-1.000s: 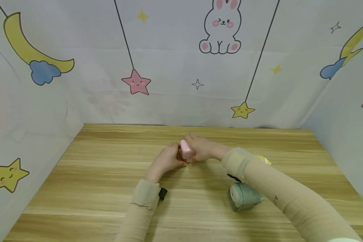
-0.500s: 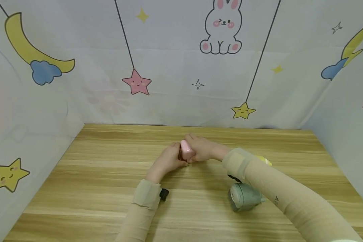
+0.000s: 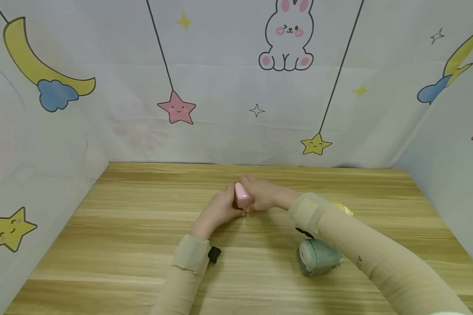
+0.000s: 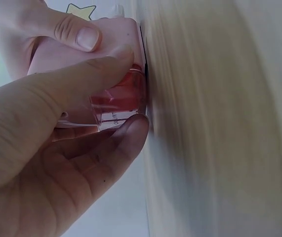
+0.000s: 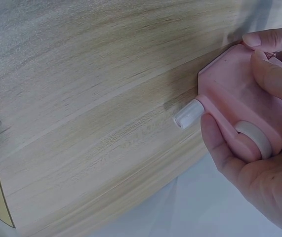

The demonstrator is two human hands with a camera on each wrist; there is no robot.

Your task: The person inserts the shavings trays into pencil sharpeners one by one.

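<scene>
A pink hand-crank pencil sharpener (image 3: 242, 195) is held between both hands close over the wooden table. My right hand (image 3: 263, 193) grips its pink body (image 5: 232, 74); in the right wrist view the fingers wrap around the crank side. The crank (image 5: 223, 121) ends in a whitish see-through knob (image 5: 188, 114), beside an off-white ring (image 5: 256, 137). My left hand (image 3: 217, 208) pinches the sharpener's clear reddish drawer (image 4: 123, 94), thumb on one side and fingers on the other in the left wrist view. The drawer's far part is hidden inside the body and behind the thumb.
A grey-green rounded object (image 3: 320, 257) with a pale round face lies on the wooden table (image 3: 114, 245), near the right forearm. A yellow and white item (image 3: 344, 208) is partly hidden behind the right sleeve (image 3: 362, 238). Printed white curtains (image 3: 228, 140) stand behind and at both sides.
My left hand has shifted slightly right toward the pink body, and the reddish drawer shows less between them from above. The right hand stays almost still.
</scene>
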